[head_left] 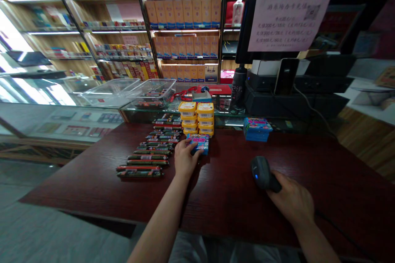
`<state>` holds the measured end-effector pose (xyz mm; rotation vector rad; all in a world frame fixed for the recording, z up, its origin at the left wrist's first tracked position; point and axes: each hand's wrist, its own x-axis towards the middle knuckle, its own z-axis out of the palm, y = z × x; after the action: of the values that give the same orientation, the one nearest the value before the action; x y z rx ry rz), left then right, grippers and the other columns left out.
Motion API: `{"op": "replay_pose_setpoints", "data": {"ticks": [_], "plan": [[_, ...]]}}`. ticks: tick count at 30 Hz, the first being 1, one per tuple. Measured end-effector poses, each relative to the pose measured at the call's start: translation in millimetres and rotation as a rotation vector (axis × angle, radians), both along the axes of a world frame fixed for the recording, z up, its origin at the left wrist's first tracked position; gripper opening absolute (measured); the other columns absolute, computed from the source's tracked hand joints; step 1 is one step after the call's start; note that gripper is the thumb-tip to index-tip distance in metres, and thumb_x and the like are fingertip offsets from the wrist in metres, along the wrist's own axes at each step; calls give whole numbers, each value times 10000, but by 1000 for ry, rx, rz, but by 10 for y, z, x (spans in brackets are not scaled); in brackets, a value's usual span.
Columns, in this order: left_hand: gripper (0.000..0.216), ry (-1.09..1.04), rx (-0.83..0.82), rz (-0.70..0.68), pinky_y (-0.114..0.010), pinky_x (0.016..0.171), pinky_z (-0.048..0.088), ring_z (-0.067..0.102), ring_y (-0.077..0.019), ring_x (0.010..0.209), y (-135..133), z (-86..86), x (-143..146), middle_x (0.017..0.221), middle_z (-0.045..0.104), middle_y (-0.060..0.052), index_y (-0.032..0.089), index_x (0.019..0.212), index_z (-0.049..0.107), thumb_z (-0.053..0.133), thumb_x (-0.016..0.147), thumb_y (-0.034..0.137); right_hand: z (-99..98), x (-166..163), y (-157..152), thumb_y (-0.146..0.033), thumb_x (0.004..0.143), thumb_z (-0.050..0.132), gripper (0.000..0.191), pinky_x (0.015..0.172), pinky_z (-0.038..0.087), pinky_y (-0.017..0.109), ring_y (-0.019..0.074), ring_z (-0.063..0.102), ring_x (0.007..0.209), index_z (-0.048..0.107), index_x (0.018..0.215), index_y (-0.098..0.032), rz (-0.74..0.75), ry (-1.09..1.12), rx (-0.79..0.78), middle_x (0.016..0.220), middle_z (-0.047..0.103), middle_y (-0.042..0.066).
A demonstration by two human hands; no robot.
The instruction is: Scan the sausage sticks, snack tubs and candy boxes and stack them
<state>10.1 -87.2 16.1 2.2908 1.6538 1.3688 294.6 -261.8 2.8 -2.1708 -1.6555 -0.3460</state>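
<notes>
My left hand (185, 157) is closed on a small blue-and-pink packet (202, 143) in front of the stacked yellow tubs (197, 118). Whether that packet is one or several in a pile, I cannot tell. My right hand (293, 197) grips the handle of a black barcode scanner (261, 171), whose small blue light is lit. To the left of my left hand lie several wrapped sausage-like sticks (148, 157) in a column on the dark wooden table (222, 197). Farther right stands a stack of similar blue packets (258, 129).
Clear plastic bins (154, 90) stand on the glass counter behind the table, one with more sticks inside. A monitor with a pink notice (286, 22), a black tumbler (238, 86) and an upright phone (286, 76) are at the back right. Boxed goods (185, 13) fill the shelves behind.
</notes>
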Motion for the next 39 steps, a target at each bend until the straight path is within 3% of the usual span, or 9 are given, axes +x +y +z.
{"op": "replay_pose_setpoints", "data": {"ticks": [6,13,17,22,26,31,36,39], "plan": [[232,-143,-7,-86,-437,950,458,566,-256,1044,171,-122,-70,1088,601,-81,222,930,729,718,701,248,15,-17,-2,-328,822,477,284,641,460,313,210,674,779,613,1063,-263,-10,24,-25,948,718,24],[244,-170,-38,-174,-429,965,455,564,-242,1059,249,-133,-134,1103,596,-82,213,943,728,718,700,231,32,-27,3,-339,827,480,290,650,461,316,214,672,793,610,1075,-262,-21,15,-43,962,716,30],[262,-105,-12,-156,-458,973,439,545,-263,1092,211,-110,-135,1123,594,-88,228,972,718,713,712,263,16,-6,7,-322,828,484,279,660,459,318,216,672,795,615,1065,-256,-8,13,-51,949,718,33],[292,23,134,-77,-497,1038,355,414,-302,1256,16,29,-11,1212,561,-97,249,1069,672,648,781,291,-10,13,21,-316,817,491,288,649,450,315,211,667,774,615,1067,-245,8,13,-43,960,718,41],[283,139,135,-254,-457,1024,375,464,-268,1186,-102,197,303,1192,577,-87,251,1091,653,567,824,216,-5,-3,39,-297,823,490,282,668,448,306,203,666,790,609,1075,-254,9,48,-40,968,716,31],[346,241,18,-551,-393,946,443,536,-245,1068,-14,327,982,1140,609,-101,201,1139,624,543,805,162,-6,-3,61,-264,814,515,280,674,440,302,205,661,797,612,1075,-243,19,56,-37,950,710,37],[436,361,43,-647,-399,1027,372,481,-255,1195,207,346,1759,1272,555,-128,185,1239,555,474,816,116,-20,26,81,-245,806,534,260,732,436,298,201,656,829,615,1054,-239,55,86,-35,937,712,37],[446,451,96,-635,-410,1053,329,439,-271,1251,313,361,2135,1329,517,-151,155,1276,516,468,835,109,-26,41,85,-229,809,533,258,764,436,316,207,648,853,605,1056,-240,78,122,-51,949,705,34]]}}
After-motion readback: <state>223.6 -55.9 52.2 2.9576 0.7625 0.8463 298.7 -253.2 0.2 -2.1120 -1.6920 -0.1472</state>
